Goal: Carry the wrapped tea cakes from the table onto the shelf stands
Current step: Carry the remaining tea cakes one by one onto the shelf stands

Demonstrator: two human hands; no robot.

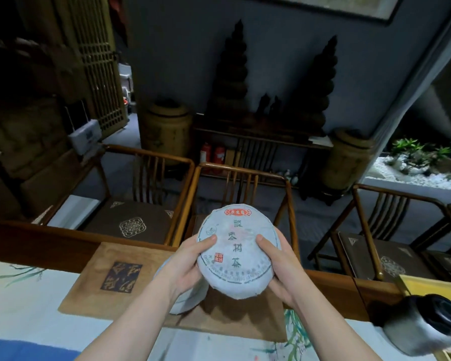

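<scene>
- The bench (31, 303) lies nearest, under a pale painted cloth; a brown mat (94, 280) with a dark calligraphy block sits at its far edge, likely as the staging spot for the cakes.
- A dark-lidded jar (425, 324) stands at the bench's right end, well apart from the hands.
- A second cake (188, 300), also paper-wrapped, rests on the mat, mostly hidden under the left wrist; by my reading it waits its turn.
- The left hand (185, 267) and right hand (279, 267) grip one cake (236, 251) from opposite sides, thumbs pressed on its printed face, fingers curled behind. Two-sided support suits a wide, brittle disc in loose paper.
- The cake is lifted clear of the bench, tilted face-up toward the wearer, above the mat's far edge.
- Beyond stand wooden chairs (146, 194), then a low sideboard (258, 136) against the wall, flanked by two big urns (167, 128).
- No shelf stands are visible, so the carry has probably only begun.
</scene>
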